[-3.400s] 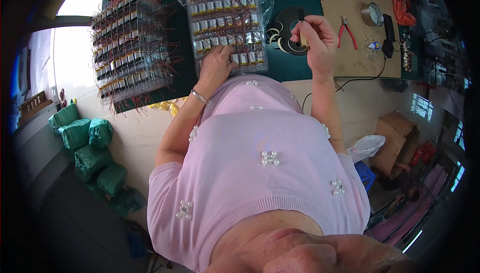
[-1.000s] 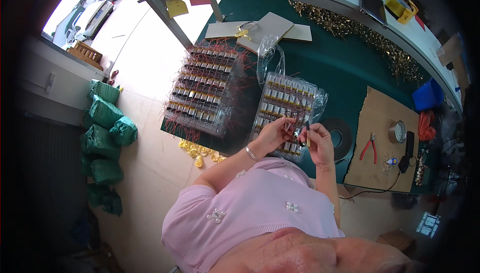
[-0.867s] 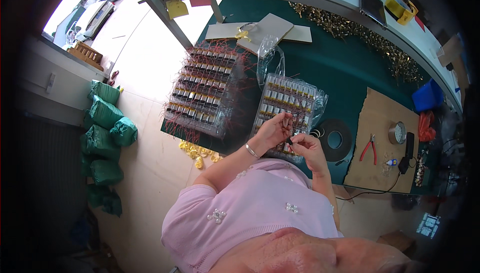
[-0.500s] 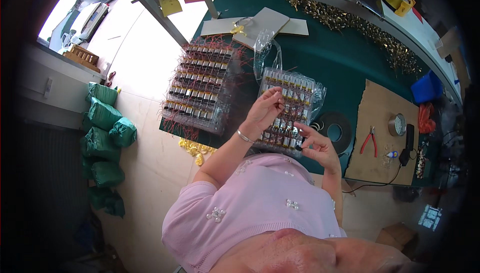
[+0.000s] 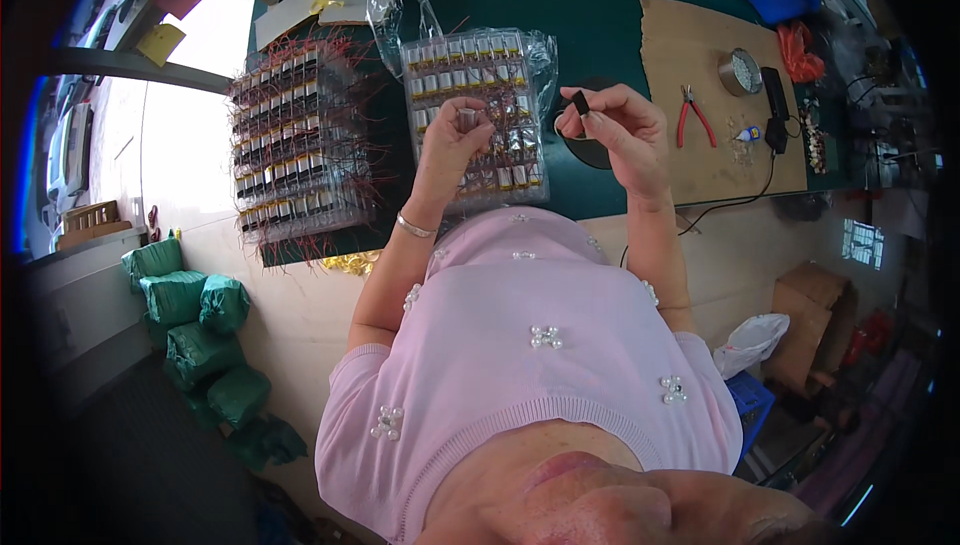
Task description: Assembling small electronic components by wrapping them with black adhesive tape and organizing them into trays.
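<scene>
Over the near part of a clear plastic tray (image 5: 478, 207), my left hand (image 5: 452, 150) pinches a small silver battery cell (image 5: 467, 119), partly hidden by the fingers. My right hand (image 5: 635, 140), to the right of the tray, grips a short black strip (image 5: 581, 102) between thumb and fingers. Rows of small silver cells with yellow ends and thin dark-red wires fill the tray. Under my right hand lies a black roll (image 5: 597, 152), mostly covered, which looks like tape.
A stack of trays (image 5: 300, 145) at left bristles with red wires. On brown cardboard (image 5: 690, 35) at right lie red-handled pliers (image 5: 694, 117), a round tin (image 5: 740, 72), a small glue bottle (image 5: 748, 133) and a black corded device (image 5: 777, 130). Green bundles (image 5: 205, 345) sit on the floor.
The view has swung, shifting the table left and up in the picture. My hands have moved farther apart, and a black strip now shows clearly in my right fingers.
</scene>
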Demonstrator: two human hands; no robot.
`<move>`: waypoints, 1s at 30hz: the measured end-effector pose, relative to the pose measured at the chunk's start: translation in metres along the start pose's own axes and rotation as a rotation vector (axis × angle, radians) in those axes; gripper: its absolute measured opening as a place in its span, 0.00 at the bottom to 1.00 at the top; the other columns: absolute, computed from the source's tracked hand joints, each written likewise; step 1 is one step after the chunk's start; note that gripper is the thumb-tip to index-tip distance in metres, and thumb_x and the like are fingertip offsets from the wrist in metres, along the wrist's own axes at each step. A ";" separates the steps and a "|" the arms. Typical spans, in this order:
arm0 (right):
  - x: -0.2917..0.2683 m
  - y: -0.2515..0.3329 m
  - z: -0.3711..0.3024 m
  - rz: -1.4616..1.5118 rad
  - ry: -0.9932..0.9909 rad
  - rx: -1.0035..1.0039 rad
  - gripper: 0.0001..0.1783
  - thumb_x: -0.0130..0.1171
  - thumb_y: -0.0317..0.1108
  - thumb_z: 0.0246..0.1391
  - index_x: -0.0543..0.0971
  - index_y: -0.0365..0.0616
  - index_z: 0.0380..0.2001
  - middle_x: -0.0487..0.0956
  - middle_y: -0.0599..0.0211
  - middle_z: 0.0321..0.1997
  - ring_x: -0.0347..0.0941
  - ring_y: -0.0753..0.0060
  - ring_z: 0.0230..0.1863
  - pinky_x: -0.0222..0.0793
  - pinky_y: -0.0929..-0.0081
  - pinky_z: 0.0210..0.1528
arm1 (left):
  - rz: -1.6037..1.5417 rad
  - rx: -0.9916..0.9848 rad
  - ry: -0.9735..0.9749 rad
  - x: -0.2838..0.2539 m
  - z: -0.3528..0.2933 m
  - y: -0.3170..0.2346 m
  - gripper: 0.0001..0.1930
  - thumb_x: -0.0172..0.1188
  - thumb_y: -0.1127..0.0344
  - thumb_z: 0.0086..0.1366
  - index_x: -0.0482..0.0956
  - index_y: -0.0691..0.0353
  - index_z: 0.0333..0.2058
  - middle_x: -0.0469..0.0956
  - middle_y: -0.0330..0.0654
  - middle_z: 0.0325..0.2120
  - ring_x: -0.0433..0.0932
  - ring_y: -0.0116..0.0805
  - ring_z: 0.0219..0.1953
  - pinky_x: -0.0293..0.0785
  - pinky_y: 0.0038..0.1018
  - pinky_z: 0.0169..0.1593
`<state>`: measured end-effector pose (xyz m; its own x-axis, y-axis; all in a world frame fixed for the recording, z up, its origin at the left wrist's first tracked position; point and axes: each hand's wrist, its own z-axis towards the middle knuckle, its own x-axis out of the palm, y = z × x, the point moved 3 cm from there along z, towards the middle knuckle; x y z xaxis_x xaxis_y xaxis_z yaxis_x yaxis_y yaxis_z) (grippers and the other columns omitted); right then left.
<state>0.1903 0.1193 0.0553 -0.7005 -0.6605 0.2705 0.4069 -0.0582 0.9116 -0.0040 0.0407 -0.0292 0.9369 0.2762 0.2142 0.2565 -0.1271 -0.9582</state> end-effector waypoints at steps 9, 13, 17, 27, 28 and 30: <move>0.022 -0.049 -0.007 -0.056 -0.193 0.300 0.04 0.57 0.26 0.53 0.77 0.38 0.33 0.77 0.74 0.27 0.72 0.87 0.28 0.66 0.87 0.31 | -0.031 -0.046 0.127 0.012 -0.020 -0.005 0.09 0.50 0.79 0.62 0.77 0.65 0.39 0.76 0.36 0.28 0.72 0.21 0.30 0.68 0.17 0.35; 0.033 -0.046 -0.008 -0.094 -0.201 0.287 0.05 0.58 0.24 0.53 0.77 0.37 0.34 0.75 0.74 0.25 0.69 0.88 0.26 0.65 0.88 0.29 | -0.048 -0.004 0.084 0.019 -0.026 -0.010 0.12 0.47 0.82 0.61 0.77 0.65 0.40 0.75 0.37 0.31 0.72 0.22 0.32 0.69 0.19 0.38; 0.031 -0.047 -0.009 -0.118 -0.220 0.284 0.05 0.58 0.24 0.53 0.77 0.37 0.34 0.75 0.75 0.25 0.68 0.88 0.27 0.65 0.89 0.29 | 0.537 0.465 0.068 0.024 -0.032 -0.025 0.16 0.44 0.85 0.59 0.76 0.64 0.41 0.73 0.37 0.33 0.72 0.24 0.34 0.70 0.22 0.38; 0.028 -0.051 -0.013 -0.112 -0.217 0.371 0.05 0.57 0.26 0.53 0.77 0.37 0.34 0.77 0.73 0.26 0.72 0.86 0.27 0.68 0.86 0.30 | -0.447 -0.185 0.213 0.030 -0.036 -0.002 0.08 0.49 0.72 0.67 0.70 0.66 0.43 0.72 0.38 0.30 0.64 0.21 0.25 0.62 0.17 0.30; 0.028 -0.052 -0.014 -0.088 -0.233 0.370 0.05 0.57 0.26 0.54 0.76 0.37 0.34 0.77 0.72 0.26 0.72 0.86 0.27 0.69 0.86 0.30 | -0.448 -0.187 0.213 0.029 -0.036 0.005 0.08 0.49 0.72 0.67 0.70 0.66 0.43 0.72 0.38 0.30 0.64 0.21 0.25 0.62 0.17 0.30; 0.025 -0.055 -0.015 -0.079 -0.248 0.376 0.05 0.56 0.26 0.54 0.76 0.36 0.33 0.77 0.72 0.27 0.72 0.86 0.28 0.70 0.86 0.30 | -0.643 -0.181 0.139 0.027 -0.032 0.016 0.07 0.51 0.70 0.67 0.70 0.65 0.42 0.74 0.38 0.30 0.69 0.22 0.26 0.67 0.18 0.32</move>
<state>0.1591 0.0943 0.0068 -0.8587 -0.4630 0.2196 0.1373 0.2049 0.9691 0.0332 0.0162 -0.0325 0.6039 0.2266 0.7641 0.7966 -0.1392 -0.5883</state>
